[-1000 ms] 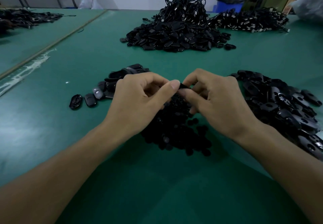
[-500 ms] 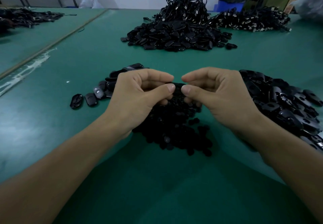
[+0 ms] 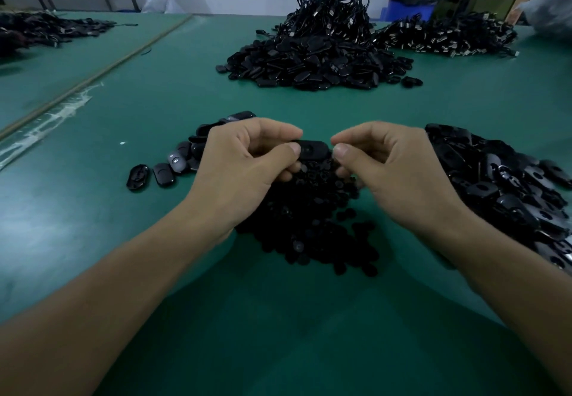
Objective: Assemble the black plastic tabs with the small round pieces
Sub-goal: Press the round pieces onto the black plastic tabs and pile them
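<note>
A black plastic tab [image 3: 313,150] is held level between both hands above the green table. My left hand [image 3: 244,173] pinches its left end with thumb and curled fingers. My right hand [image 3: 387,176] pinches its right end the same way. Under the hands lies a heap of small round black pieces [image 3: 312,228]. A pile of loose black tabs [image 3: 507,191] lies to the right. A smaller group of tabs [image 3: 176,163] lies to the left, partly hidden by my left hand.
A big mound of black tabs [image 3: 309,64] topped with cables sits at the back centre. More cabled parts [image 3: 445,36] lie back right, and another dark pile [image 3: 46,29] back left. A blue bin [image 3: 408,5] stands behind the green table [image 3: 278,333].
My hands have drawn apart along the tab, so its middle now shows between the thumbs. Both hands rose slightly.
</note>
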